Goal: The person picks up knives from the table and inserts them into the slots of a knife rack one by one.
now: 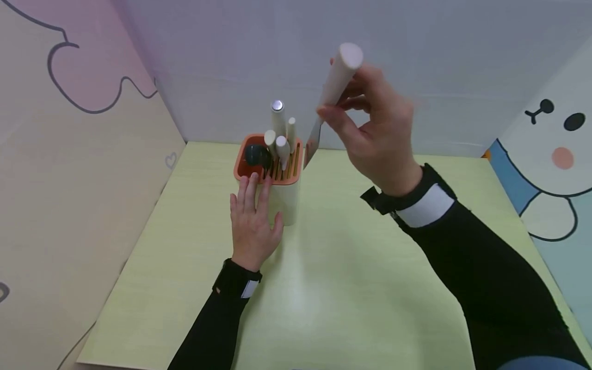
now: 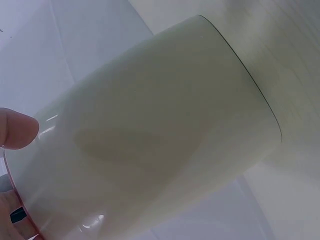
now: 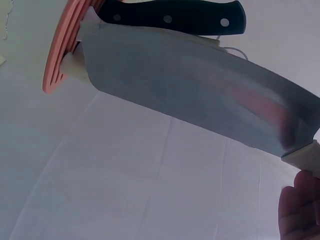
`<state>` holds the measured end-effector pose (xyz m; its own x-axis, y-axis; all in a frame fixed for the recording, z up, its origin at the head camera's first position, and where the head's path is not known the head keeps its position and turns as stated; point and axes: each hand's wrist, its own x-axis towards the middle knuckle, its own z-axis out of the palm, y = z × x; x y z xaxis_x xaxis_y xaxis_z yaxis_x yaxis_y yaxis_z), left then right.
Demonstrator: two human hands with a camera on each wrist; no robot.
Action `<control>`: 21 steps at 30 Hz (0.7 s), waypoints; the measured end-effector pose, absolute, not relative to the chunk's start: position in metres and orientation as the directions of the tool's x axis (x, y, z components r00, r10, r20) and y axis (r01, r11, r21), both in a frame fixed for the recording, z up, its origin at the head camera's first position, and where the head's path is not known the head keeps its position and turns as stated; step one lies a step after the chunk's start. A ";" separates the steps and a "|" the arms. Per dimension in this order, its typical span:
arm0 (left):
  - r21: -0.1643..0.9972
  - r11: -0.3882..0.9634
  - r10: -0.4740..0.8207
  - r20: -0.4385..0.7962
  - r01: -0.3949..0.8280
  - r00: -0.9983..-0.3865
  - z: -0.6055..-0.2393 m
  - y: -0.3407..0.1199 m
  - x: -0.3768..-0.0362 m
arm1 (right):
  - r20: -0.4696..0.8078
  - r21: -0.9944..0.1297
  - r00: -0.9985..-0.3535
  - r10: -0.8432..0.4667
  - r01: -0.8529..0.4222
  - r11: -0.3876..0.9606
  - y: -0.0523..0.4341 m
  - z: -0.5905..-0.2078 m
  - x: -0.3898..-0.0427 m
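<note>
A cream knife block (image 1: 284, 198) with an orange slotted top (image 1: 270, 159) stands at the back of a pale green table (image 1: 342, 277). Several cream handles and one black handle (image 1: 256, 155) stick up from it. My left hand (image 1: 252, 218) rests flat against the block's front side with straight fingers; the left wrist view is filled by the block's cream wall (image 2: 160, 135). My right hand (image 1: 370, 128) grips the cream handle (image 1: 339, 77) of a wide-bladed cleaver (image 3: 200, 95), held above the block's right edge. The blade tip is near the orange top (image 3: 62, 55).
Wall panels enclose the table: a pink and cream one on the left (image 1: 69, 128), a white one behind (image 1: 416, 61), a cartoon-printed one on the right (image 1: 550, 154). Bare tabletop lies in front of the block.
</note>
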<state>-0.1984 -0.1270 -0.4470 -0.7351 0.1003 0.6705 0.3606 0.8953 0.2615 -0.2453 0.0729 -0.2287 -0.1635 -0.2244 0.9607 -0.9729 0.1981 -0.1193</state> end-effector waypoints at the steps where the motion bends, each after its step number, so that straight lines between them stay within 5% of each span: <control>1: 0.261 0.896 0.100 0.670 0.359 -0.736 -0.447 -0.127 -0.198 | 0.961 -0.104 -0.149 -0.235 -0.975 0.196 0.071 -0.229 -0.246; 21: 0.262 0.899 0.099 0.660 0.352 -0.745 -0.444 -0.124 -0.193 | 0.920 -0.176 -0.240 -0.311 -0.960 0.218 0.056 -0.250 -0.253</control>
